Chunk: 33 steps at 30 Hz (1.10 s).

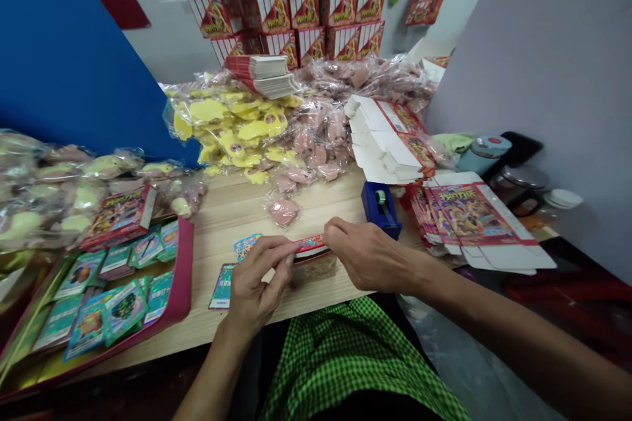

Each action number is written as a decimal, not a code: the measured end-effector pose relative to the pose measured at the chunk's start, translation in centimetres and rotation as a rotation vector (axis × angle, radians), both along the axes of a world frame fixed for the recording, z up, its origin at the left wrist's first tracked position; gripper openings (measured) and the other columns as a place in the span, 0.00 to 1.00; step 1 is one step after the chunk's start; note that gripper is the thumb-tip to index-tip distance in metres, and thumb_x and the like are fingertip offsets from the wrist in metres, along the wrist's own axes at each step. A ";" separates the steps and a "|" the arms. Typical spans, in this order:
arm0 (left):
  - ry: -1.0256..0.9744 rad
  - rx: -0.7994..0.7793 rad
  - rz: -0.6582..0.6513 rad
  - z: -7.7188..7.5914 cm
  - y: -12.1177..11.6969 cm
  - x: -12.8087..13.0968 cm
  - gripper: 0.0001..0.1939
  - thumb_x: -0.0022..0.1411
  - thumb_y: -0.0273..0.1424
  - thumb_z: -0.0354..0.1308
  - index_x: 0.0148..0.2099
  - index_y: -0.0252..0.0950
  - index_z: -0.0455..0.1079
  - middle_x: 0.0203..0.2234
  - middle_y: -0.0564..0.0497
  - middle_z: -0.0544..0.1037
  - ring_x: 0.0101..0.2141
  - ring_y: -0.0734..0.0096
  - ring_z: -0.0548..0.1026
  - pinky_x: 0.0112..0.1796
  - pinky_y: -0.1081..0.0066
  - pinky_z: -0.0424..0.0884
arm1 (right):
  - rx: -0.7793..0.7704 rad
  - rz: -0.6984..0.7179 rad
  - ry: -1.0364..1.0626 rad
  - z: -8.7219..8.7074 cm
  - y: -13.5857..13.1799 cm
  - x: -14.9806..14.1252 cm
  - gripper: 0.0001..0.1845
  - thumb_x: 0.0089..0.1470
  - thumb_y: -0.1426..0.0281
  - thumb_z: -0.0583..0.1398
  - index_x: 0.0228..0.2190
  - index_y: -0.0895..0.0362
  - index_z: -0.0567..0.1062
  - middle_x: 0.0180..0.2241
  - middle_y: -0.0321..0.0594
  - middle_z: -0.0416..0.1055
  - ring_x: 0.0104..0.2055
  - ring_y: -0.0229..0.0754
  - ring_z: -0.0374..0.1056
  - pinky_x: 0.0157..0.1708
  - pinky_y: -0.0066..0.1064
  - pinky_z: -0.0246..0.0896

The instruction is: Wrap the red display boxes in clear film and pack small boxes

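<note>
Both my hands work over a small box (313, 264) on the wooden table (217, 210), which has a red printed top and a pale, see-through-looking lower part. My left hand (257, 283) pinches the box's left end between thumb and fingers. My right hand (365, 253) presses its fingertips on the red top edge from the right. A blue printed card (247, 247) lies just beyond my left fingers, and a green card (222, 286) lies partly behind them. A bagged pink item (284, 212) sits a little farther up the table.
On the left, a magenta-rimmed tray (185, 270) holds several green and blue cards. A blue tape dispenser (380, 209) stands near my right hand. Flat printed box blanks (474, 217) lie to the right. Bagged yellow and pink items and stacked boxes (296, 6) fill the back.
</note>
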<state>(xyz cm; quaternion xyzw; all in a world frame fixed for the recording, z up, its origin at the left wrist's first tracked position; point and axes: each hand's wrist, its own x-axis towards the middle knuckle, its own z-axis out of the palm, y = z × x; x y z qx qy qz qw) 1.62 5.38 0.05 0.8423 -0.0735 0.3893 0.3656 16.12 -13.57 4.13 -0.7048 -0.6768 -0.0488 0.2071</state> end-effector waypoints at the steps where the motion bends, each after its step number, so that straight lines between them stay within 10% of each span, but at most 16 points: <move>1: -0.005 0.013 -0.017 -0.1 0.1 -0.1 0.18 0.67 0.19 0.58 0.54 0.41 0.77 0.41 0.48 0.80 0.41 0.70 0.79 0.41 0.71 0.76 | 0.006 0.021 -0.022 -0.1 -0.2 0.1 0.14 0.55 0.84 0.47 0.39 0.58 0.65 0.37 0.47 0.68 0.30 0.42 0.62 0.25 0.31 0.58; 8: 0.016 0.310 -0.072 -0.3 1.6 -1.5 0.17 0.70 0.31 0.61 0.59 0.37 0.74 0.57 0.38 0.77 0.52 0.61 0.79 0.50 0.62 0.79 | 0.192 0.117 -0.006 -1.3 -1.7 -0.3 0.10 0.66 0.80 0.48 0.43 0.62 0.67 0.47 0.56 0.71 0.47 0.48 0.69 0.44 0.39 0.73; 14: -0.052 0.439 0.097 0.2 -0.2 -1.3 0.15 0.66 0.21 0.63 0.54 0.35 0.76 0.50 0.41 0.82 0.46 0.65 0.82 0.47 0.66 0.80 | 0.328 0.064 0.104 -2.5 -1.9 -0.7 0.13 0.63 0.82 0.49 0.43 0.60 0.69 0.51 0.57 0.71 0.55 0.50 0.68 0.50 0.43 0.72; 17: -0.094 0.380 0.182 0.5 -1.9 -0.8 0.13 0.64 0.20 0.65 0.50 0.34 0.77 0.46 0.43 0.83 0.42 0.67 0.83 0.45 0.69 0.79 | 0.387 -0.385 0.419 -2.4 -3.8 1.1 0.08 0.62 0.79 0.52 0.40 0.58 0.69 0.52 0.53 0.71 0.57 0.49 0.69 0.53 0.42 0.70; 21: -0.103 0.273 0.205 0.0 -3.8 0.4 0.15 0.64 0.19 0.64 0.52 0.35 0.77 0.46 0.44 0.81 0.42 0.68 0.81 0.45 0.70 0.78 | 0.221 -1.089 0.830 -3.3 -6.4 4.3 0.06 0.58 0.78 0.56 0.36 0.58 0.71 0.34 0.45 0.75 0.33 0.44 0.76 0.33 0.32 0.73; 25: -0.104 0.281 0.131 -0.8 -4.7 1.7 0.15 0.65 0.19 0.62 0.53 0.36 0.77 0.47 0.44 0.80 0.43 0.67 0.80 0.45 0.69 0.78 | 0.092 -1.111 1.059 -5.1 -6.4 5.7 0.06 0.60 0.75 0.59 0.30 0.59 0.71 0.23 0.37 0.72 0.21 0.40 0.73 0.17 0.24 0.64; 33: -0.053 0.298 0.078 -0.1 -4.6 1.7 0.14 0.65 0.19 0.62 0.53 0.33 0.75 0.47 0.43 0.79 0.44 0.68 0.80 0.44 0.70 0.79 | 0.226 -1.035 1.092 -5.8 -6.6 5.0 0.07 0.60 0.69 0.60 0.30 0.55 0.68 0.25 0.33 0.70 0.29 0.39 0.76 0.26 0.23 0.70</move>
